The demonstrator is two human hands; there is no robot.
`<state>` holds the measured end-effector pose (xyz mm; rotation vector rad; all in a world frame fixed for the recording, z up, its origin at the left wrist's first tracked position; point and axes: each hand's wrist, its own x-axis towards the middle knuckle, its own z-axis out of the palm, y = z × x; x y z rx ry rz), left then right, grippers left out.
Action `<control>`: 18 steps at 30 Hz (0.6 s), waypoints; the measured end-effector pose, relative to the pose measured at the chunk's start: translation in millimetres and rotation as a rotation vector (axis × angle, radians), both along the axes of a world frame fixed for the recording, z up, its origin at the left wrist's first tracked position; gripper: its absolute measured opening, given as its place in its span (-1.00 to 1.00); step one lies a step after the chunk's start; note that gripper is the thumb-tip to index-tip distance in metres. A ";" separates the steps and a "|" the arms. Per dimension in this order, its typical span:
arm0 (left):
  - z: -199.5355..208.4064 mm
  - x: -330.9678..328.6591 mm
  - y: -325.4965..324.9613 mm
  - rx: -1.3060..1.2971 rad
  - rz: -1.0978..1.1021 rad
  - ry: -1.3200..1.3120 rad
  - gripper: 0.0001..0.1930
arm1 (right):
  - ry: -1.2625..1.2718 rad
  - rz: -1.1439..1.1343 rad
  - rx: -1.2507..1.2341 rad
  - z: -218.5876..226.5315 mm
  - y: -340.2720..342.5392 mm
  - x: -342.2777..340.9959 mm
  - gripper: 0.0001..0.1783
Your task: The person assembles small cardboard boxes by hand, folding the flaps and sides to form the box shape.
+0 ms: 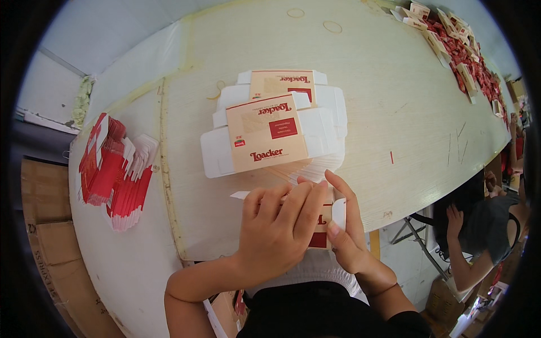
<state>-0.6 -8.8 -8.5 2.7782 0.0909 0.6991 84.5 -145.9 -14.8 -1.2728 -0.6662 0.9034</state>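
One cream-and-red cardboard carton (pixel 319 240) sits btwn L hand (pixel 276 234) and R hand (pixel 352 245), both closed on it, by the near edge of the pale tabletop (pixel 389 194), where squaring its white end flap (pixel 339 212) w/o creasing prob. works best.

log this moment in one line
left hand: over held carton; right hand: at its white flap; ahead: flat cream cartons; left side: red-and-white stacks

Flat cartons (pixel 260 127) on pale table (pixel 389 101)

The held carton (pixel 325 230) is cream, its panel (pixel 319 240) red, flap (pixel 338 212) white.
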 end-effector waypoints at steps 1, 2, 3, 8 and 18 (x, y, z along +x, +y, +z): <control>-0.1 -0.2 0.9 -0.008 -0.018 0.005 -0.49 | 0.042 -0.016 0.012 0.6 -0.3 -1.0 -0.25; -0.2 -0.1 2.1 -0.016 -0.035 0.010 -0.44 | 0.083 -0.031 0.025 1.0 0.1 -2.4 -0.26; -0.5 0.6 2.6 -0.023 -0.054 0.013 -0.40 | 0.123 -0.048 0.038 1.1 0.8 -3.0 -0.27; 0.5 2.3 0.7 -0.020 -0.046 0.000 -0.43 | 0.148 -0.041 0.121 -0.4 5.9 -3.5 -0.26; -22.0 3.9 -5.3 0.051 0.001 -0.080 -0.51 | -0.471 0.043 -0.117 -10.5 3.4 2.7 -0.14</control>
